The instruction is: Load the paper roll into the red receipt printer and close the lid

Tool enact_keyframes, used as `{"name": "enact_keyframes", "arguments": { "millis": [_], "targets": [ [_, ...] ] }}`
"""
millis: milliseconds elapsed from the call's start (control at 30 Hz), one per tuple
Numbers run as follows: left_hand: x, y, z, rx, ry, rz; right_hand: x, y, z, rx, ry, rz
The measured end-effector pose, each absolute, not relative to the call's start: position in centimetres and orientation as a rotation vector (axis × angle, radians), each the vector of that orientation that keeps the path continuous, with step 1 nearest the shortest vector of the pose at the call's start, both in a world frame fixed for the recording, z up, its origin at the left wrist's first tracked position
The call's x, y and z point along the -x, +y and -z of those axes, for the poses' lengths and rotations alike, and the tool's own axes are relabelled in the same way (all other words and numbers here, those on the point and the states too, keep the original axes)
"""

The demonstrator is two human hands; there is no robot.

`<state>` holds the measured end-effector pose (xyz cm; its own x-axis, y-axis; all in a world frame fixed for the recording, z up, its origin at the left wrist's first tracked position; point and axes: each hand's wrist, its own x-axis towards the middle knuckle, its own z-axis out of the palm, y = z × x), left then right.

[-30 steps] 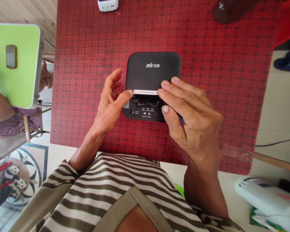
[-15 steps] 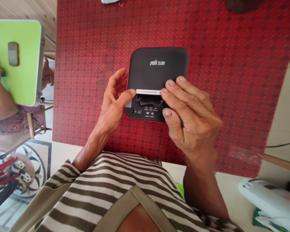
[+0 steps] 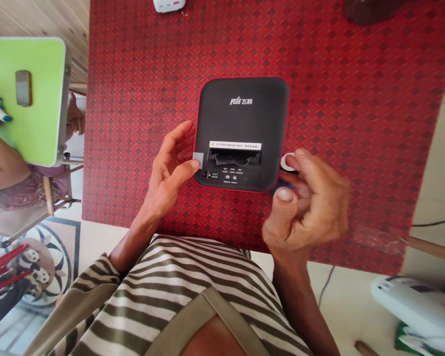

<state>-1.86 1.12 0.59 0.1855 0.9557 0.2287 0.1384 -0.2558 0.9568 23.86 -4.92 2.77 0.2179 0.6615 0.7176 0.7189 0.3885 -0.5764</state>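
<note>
A black, rounded-square device with a red rim, most likely a small printer (image 3: 243,121), lies on the table. A slot with crumpled film inside, a warning strip and small buttons show on its top. My left hand (image 3: 169,175) grips its left edge, fingers along the side and thumb on a pale square patch (image 3: 198,159). Just off its right edge, my right hand (image 3: 311,202) is curled, its index fingertip on a small white round object (image 3: 288,162). Something dark blue (image 3: 282,185) is partly hidden beneath that hand.
The red patterned table (image 3: 144,64) holds a white device (image 3: 169,5) at the far edge and a dark object (image 3: 367,11) at far right. To the left, another person's arm (image 3: 5,148) reaches over a green table (image 3: 40,113) with a phone (image 3: 23,88).
My right hand has left the printer's top and moved right, down onto the white round object, uncovering the slot. My left thumb has slid from the warning strip down to the pale patch.
</note>
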Motion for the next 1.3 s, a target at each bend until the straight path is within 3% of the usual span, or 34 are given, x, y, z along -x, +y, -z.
{"name": "enact_keyframes", "arguments": {
  "millis": [433,867,1167,1300],
  "targets": [
    [1.3,1.0,-1.1,-1.58,1.213,-1.092,-24.4,-7.6,-0.1,1.476,-1.514,-0.211],
    [1.2,1.0,0.2,-1.519,1.244,-1.075,-23.0,-7.0,-0.1,1.417,-1.44,-0.176],
    [0.6,1.3,0.9,-1.212,0.987,-1.28,-23.2,-6.5,-2.7,1.385,-1.316,-0.265],
    [0.2,1.5,1.3,-1.235,0.993,-1.286,-25.0,-4.1,-5.3,1.392,-1.501,-0.014]
  ]
}}
